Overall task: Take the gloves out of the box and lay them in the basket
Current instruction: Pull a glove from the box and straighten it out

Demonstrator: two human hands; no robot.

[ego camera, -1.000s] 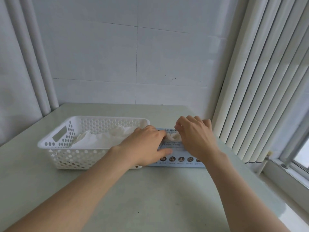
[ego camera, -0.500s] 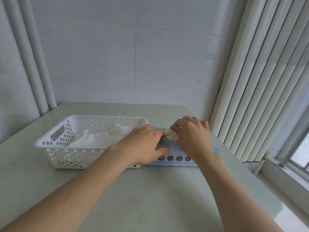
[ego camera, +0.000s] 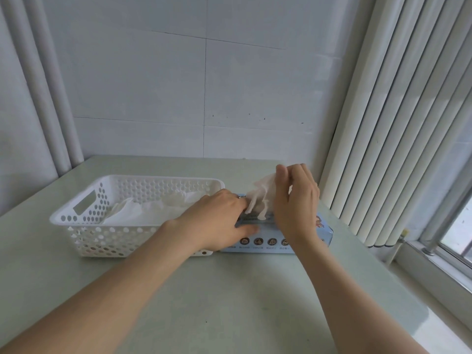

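A light blue glove box point(ego camera: 323, 232) lies flat on the table, right beside a white perforated basket point(ego camera: 84, 221). My right hand point(ego camera: 295, 203) pinches a thin white glove point(ego camera: 260, 198) and holds it lifted above the box; the glove's fingers dangle down to the box top. My left hand point(ego camera: 217, 221) rests flat on the box's left end, its thumb against the front face. Several white gloves point(ego camera: 153, 210) lie crumpled inside the basket. The box opening is hidden behind my hands.
The pale green table point(ego camera: 229, 290) stands in a corner with a tiled wall behind. White vertical blinds point(ego camera: 398, 123) hang close to the box's right. A window sill point(ego camera: 434, 264) runs along the lower right.
My right hand has risen from the box top, drawing the white glove up out of the box. My left hand has stayed pressed on the box.
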